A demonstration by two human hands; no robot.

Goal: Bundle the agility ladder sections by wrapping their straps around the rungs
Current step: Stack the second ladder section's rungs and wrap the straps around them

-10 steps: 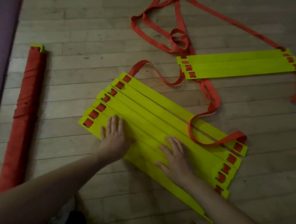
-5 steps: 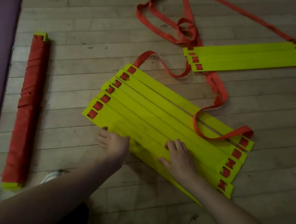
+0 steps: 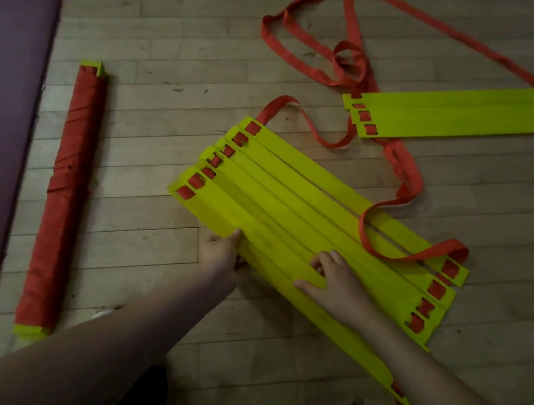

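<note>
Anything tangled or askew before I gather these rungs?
Yes. The fanned rungs lie skewed, not squared up; a strap loop drapes across their top, and loose strap is bunched and twisted beside the second rung group.

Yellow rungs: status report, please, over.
Left grip holds fanned rungs at near edge; right grip rests on top, fingers curled. Red strap loop lies across them.

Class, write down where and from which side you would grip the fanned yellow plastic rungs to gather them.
Probably best to grip the fanned yellow plastic rungs mid-length by the long near edge, from the person's side, where the left hand sits. They lie flat and overlapping, so fingers can slip under that edge; the staggered ends are threaded with red fabric strap.
</note>
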